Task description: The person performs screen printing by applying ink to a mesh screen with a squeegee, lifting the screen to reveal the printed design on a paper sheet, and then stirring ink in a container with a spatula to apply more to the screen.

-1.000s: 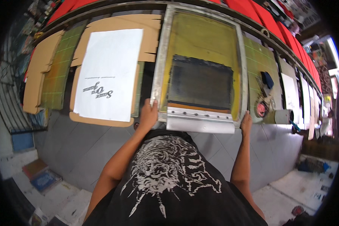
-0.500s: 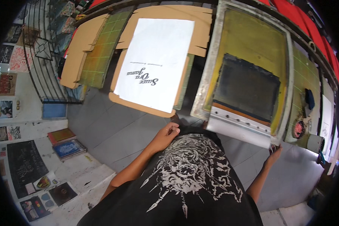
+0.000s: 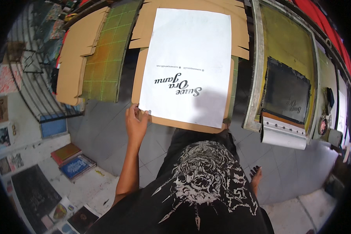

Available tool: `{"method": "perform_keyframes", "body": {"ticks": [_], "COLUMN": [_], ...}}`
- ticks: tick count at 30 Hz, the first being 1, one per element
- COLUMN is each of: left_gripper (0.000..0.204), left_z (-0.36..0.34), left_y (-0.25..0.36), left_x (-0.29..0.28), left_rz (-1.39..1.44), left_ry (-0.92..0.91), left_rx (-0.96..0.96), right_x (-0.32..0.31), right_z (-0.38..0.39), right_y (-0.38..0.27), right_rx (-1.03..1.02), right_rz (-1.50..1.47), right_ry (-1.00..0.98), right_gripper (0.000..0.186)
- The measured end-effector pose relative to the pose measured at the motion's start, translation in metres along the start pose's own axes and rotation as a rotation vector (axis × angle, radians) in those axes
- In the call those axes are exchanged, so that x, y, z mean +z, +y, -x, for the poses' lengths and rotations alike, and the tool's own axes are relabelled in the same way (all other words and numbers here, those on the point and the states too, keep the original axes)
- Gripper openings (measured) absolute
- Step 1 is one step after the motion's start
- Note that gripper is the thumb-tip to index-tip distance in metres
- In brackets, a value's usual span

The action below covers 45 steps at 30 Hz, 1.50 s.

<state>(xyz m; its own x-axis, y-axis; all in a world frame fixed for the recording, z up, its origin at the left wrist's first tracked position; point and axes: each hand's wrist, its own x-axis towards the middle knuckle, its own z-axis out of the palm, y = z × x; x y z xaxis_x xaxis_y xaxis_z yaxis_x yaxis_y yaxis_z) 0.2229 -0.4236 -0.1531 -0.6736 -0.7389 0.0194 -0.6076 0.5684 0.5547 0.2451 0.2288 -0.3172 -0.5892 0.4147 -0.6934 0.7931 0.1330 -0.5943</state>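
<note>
My left hand [image 3: 137, 121] grips the lower left corner of the tan cardboard [image 3: 171, 124], with fingertips at the white paper sheet [image 3: 185, 39] lying on it. The sheet carries black script print. My right hand [image 3: 256, 175] hangs low beside my body, fingers apart, holding nothing. To the right of the cardboard stands a metal-framed yellow printing screen [image 3: 280, 31] with a dark inked area; a squeegee with a silver bar [image 3: 282, 137] rests on its near end.
Another cardboard piece [image 3: 68, 68] and a green gridded board [image 3: 109, 58] are at left. Red fabric [image 3: 331, 39] runs behind at upper right. Flat stacked items [image 3: 76, 165] and prints sit at lower left. Grey tiled floor [image 3: 97, 128] shows beneath the boards.
I have moved left from the screen to the papered cardboard. My right hand has left the screen frame and dropped; my left hand has taken hold of the cardboard's corner.
</note>
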Motion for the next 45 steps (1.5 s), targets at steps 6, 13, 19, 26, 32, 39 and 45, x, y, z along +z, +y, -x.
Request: {"method": "perform_keyframes", "body": {"ticks": [6,13,19,26,32,39,45], "left_gripper": [0.043,0.045,0.044,0.039,0.024,0.003,0.014], "left_z": [-0.039,-0.053,-0.059,-0.066,-0.076,-0.107,-0.241], "left_y": [-0.016,-0.025,-0.022,-0.027,-0.027,-0.043,-0.051], "left_x": [-0.007,-0.015,-0.015,-0.012,-0.011,-0.013,-0.088], "left_rz": [0.022,0.123,0.171,0.2,0.355,0.488,0.537], "left_ry": [-0.178,-0.296,-0.344,-0.382,-0.465,-0.329,-0.421], "left_rx": [0.054,0.032,0.065,0.063,-0.059,0.013,0.29], "right_x": [0.082,0.153,0.251,0.325,0.329,0.324,0.312], "right_z": [0.119,0.175,0.215,0.217,0.217,0.234,0.241], "right_y": [0.017,-0.058,-0.204,-0.255,-0.249,-0.251,-0.254], "right_rx": [-0.017,-0.219,-0.649,-0.715,-0.758,-0.825,-1.076], "right_rz": [0.201,0.182,0.348,0.33,0.382,0.328,0.358], "right_ry": [-0.162,-0.126,-0.072,-0.043,0.017,0.006,-0.123], "right_gripper": [0.053,0.037,0.027,0.045,0.049,0.047,0.041]}}
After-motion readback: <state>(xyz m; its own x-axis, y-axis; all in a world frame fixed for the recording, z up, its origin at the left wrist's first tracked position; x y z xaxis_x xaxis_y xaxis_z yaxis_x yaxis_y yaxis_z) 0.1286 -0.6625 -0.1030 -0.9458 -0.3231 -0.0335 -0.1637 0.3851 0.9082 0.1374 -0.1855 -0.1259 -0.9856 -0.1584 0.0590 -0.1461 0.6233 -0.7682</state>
